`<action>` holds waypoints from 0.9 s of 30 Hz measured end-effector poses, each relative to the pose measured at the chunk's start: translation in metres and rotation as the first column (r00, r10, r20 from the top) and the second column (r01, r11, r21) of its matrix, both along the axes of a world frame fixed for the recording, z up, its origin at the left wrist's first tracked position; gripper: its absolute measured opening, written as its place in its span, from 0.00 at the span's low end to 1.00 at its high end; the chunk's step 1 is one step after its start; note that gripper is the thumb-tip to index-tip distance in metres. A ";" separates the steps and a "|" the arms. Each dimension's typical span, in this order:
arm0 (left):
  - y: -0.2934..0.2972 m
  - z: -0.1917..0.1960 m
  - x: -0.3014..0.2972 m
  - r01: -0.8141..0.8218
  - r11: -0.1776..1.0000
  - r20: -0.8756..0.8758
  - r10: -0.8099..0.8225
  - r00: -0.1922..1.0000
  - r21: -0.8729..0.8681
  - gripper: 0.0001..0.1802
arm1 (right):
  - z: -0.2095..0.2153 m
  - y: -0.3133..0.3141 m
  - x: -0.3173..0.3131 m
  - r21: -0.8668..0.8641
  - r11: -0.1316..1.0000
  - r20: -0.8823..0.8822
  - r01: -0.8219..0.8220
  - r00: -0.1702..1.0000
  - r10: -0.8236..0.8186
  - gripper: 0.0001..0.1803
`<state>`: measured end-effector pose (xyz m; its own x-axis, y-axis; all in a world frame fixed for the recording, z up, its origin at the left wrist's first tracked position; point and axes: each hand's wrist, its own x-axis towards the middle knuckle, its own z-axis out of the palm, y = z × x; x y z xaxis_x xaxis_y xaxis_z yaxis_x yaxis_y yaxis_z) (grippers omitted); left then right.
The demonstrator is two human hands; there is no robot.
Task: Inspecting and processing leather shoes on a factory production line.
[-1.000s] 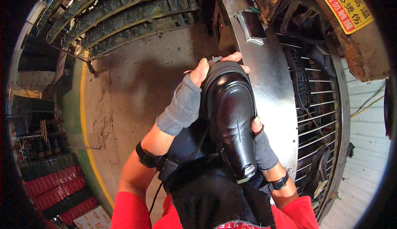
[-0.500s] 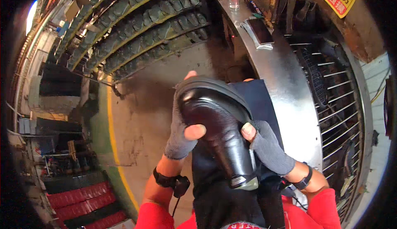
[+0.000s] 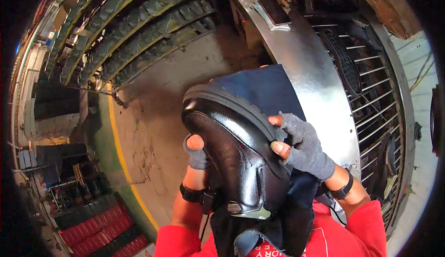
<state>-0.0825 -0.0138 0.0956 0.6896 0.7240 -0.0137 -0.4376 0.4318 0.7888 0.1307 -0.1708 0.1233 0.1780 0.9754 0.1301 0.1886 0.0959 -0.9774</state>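
Black boot (image 3: 227, 138) sits between both hands, bench (image 3: 320, 80) off its sole side. Toe-heel axis slants; right hand (image 3: 303, 141) nearer boot's heel, grip pinching sole edge. Left hand (image 3: 196, 152) at boot's far side; fingers hidden, can't tell grip.

My gloves (image 3: 306, 141) are grey, my sleeves (image 3: 366, 224) plain red, the shoe (image 3: 213, 138) black, its sole (image 3: 232, 101) charcoal. The right-hand surface (image 3: 320, 90) is silver; on the left, a yellow line (image 3: 121, 152) borders green floor (image 3: 110, 164).
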 end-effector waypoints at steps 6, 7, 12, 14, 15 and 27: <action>-0.012 0.036 0.034 -0.038 0.999 -0.121 0.040 0.992 0.018 0.56 | 0.029 -0.025 0.049 -0.137 0.982 0.327 -0.131 0.929 0.170 0.28; -0.009 0.044 0.046 -0.036 0.999 -0.118 0.039 0.992 0.025 0.54 | 0.040 -0.023 0.057 -0.218 0.972 0.393 -0.085 0.904 0.167 0.28; -0.011 0.094 0.082 0.289 0.885 -0.213 -0.223 0.951 0.364 0.50 | 0.107 0.031 0.053 0.328 0.894 0.296 0.305 0.866 -0.404 0.41; -0.020 0.090 0.088 0.350 0.819 -0.320 -0.217 0.922 0.454 0.49 | 0.115 0.033 0.059 0.302 0.953 0.490 0.026 0.853 -0.179 0.37; -0.024 0.087 0.093 0.299 0.813 -0.315 -0.152 0.937 0.500 0.50 | 0.116 0.032 0.063 0.215 0.967 0.453 -0.138 0.891 0.026 0.34; -0.016 0.126 0.088 -0.181 0.576 -0.271 0.609 0.745 0.797 0.44 | 0.018 -0.032 0.008 -0.008 0.991 -0.127 0.132 0.983 -0.132 0.82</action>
